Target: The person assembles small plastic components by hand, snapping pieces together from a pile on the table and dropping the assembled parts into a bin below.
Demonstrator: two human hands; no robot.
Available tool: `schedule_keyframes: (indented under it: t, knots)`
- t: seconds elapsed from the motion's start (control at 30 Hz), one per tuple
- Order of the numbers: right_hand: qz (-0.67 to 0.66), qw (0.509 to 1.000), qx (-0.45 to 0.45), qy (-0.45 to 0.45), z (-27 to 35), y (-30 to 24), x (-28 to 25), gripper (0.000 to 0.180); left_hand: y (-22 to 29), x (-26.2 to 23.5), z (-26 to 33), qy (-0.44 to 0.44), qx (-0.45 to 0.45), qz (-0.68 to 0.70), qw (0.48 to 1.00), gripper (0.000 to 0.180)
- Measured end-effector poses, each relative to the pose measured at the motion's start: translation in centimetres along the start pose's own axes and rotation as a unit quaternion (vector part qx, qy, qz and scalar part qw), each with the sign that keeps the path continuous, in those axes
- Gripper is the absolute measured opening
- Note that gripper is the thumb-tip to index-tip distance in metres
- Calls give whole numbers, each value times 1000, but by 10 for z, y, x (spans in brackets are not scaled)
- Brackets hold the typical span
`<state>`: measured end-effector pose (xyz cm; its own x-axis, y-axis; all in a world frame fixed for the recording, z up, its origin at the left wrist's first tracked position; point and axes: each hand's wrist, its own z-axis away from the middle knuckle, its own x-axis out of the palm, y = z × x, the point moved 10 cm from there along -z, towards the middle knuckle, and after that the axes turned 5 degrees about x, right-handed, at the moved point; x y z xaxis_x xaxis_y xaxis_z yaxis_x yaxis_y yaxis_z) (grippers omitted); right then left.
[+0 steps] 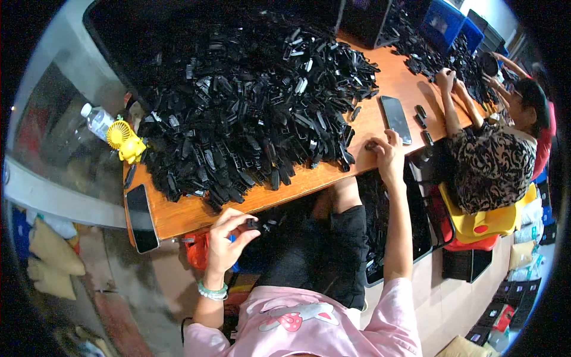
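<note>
My left hand (pixel 225 245), with a beaded bracelet at the wrist, is in front of the table edge above my lap. Its thumb and fingers pinch a small black plastic piece (pixel 252 224). Over the table's front right part, my right hand (pixel 389 156) has its fingertips closed on another small dark piece (pixel 372 145), just beside a phone (pixel 394 119). A wide heap of black plastic parts (pixel 238 113), elongated and jumbled, covers most of the orange-brown tabletop (pixel 321 173) between and beyond my hands.
A second phone (pixel 143 218) lies at the left table edge. Behind it are a yellow fan (pixel 124 141) and a clear bottle (pixel 97 121). Several black pieces (pixel 421 121) lie right of the first phone. A co-worker in a patterned shirt (pixel 493 160) sits at the right; blue bins (pixel 441 27) stand beyond.
</note>
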<state>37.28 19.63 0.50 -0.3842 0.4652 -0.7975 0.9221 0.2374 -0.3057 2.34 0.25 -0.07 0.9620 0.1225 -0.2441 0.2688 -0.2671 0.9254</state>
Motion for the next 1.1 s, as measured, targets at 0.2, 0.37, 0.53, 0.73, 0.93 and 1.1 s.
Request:
schedule_keyframes:
  t: [0.2, 0.37, 0.53, 0.73, 0.93, 1.1]
  knots:
    - [-291, 951, 101, -22, 28, -8, -7, 22, -17, 50, 14, -82, -60, 83, 991, 25]
    - [-461, 854, -8, -240, 92, -162, -30, 28, 16, 53, -1, -53, -32, 82, 995, 25]
    - [-485, 816, -93, -301, 111, -210, -38, 32, 42, 45, -6, -24, 41, 28, 998, 24]
    - [-414, 851, -147, -290, 126, -220, -40, 39, 51, 41, -5, -30, 94, -57, 994, 25]
    - [-376, 869, -211, -242, 137, -225, -36, 45, 64, 41, -6, -38, 128, -128, 983, 23]
    - [-357, 907, -186, -121, 130, -223, -50, 49, 54, 49, -7, -6, 43, 6, 999, 30]
